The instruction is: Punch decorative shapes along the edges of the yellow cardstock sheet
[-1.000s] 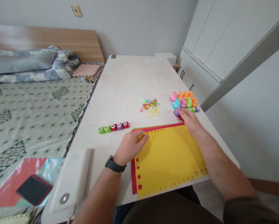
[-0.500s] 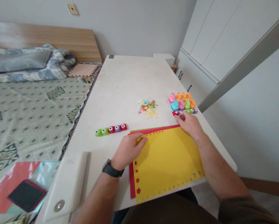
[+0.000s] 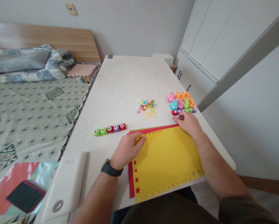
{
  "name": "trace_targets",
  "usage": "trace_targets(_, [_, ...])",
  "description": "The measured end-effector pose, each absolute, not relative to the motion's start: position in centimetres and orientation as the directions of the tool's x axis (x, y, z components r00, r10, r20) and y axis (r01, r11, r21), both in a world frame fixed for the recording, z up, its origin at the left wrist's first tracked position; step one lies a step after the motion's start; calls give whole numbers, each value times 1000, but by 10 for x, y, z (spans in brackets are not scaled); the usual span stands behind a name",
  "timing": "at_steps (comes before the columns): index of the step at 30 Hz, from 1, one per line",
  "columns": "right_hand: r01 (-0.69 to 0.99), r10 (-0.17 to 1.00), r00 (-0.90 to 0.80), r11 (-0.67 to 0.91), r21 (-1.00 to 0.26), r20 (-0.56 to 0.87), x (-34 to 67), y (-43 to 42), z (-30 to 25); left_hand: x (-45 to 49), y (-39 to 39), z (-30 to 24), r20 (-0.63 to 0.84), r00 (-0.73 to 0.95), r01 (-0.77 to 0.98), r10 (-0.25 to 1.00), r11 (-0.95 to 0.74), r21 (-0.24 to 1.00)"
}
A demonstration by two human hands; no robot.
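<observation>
My left hand pinches the upper left corner of a yellow sheet of paper, thumb on top. Small cut-out shapes, such as stars, flowers and a crown, run along the sheet's left, top and bottom edges. Beneath it, red paper sticks out at the left and top. My right hand has its fingers closed on a small purple craft punch, partly hidden by them, just beyond the sheet's top edge. Close by sits a row of small craft punches, with larger colourful punches behind it.
Another row of small punches stands left of the paper. Mid-table lies a pile of paper confetti. A long white device rests along the table's left edge, beside the bed. White cabinets stand at the right.
My right hand has drawn slightly toward me, and the purple punch in its fingers shows more plainly, apart from the red one. My left hand stays on the paper's corner.
</observation>
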State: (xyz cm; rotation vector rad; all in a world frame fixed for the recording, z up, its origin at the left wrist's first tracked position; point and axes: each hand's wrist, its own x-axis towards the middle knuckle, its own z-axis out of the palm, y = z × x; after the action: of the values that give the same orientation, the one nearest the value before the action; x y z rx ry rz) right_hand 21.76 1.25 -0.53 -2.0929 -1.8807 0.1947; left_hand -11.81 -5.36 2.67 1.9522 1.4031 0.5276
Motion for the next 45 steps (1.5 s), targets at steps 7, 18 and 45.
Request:
trace_targets(7, [965, 979, 114, -69, -253, 166, 213, 10, -3, -119, -53, 24, -56, 341, 668, 938, -200, 717])
trace_targets(18, [945, 980, 179, -145, -294, 92, 216, 11, -7, -118, -54, 25, -60, 338, 654, 939, -189, 732])
trace_targets(45, [902, 975, 103, -9, -431, 195, 214, 11, -11, -118, -54, 21, -53, 340, 674, 939, -204, 710])
